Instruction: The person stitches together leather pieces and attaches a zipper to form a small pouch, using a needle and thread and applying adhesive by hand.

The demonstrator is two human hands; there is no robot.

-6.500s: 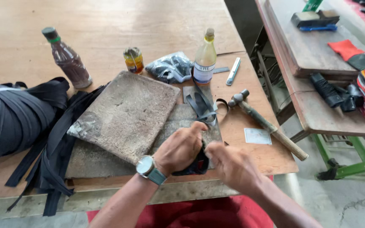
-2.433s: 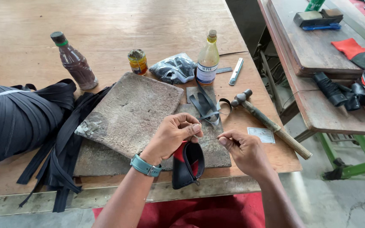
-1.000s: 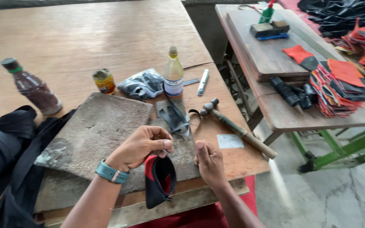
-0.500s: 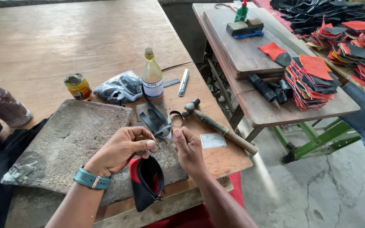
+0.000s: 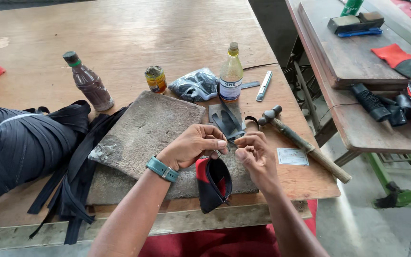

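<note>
Holding one pouch point(image 5: 213, 183), left hand point(image 5: 193, 146), right hand point(image 5: 255, 154), two bottles point(image 5: 230, 74)

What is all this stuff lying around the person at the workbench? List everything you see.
pouch: 1, black and red, hanging open from the left fingers at the bench edge
stone slab: 1, grey, bench middle
hammer: 1, wooden handle, right of the slab
glass bottle: 1, yellowish liquid, behind the slab
plastic bottle: 1, brown, left rear
small jar: 1, amber, beside the slab's far corner
plastic bag: 1, dark contents, left of the glass bottle
utility knife: 1, silver, right of the glass bottle
zipper tape bundle: 1, black, far left
card: 1, white, near the hammer
watch: 1, teal, left wrist
left hand: pinching the pouch top
right hand: fingers pinched beside it
</note>
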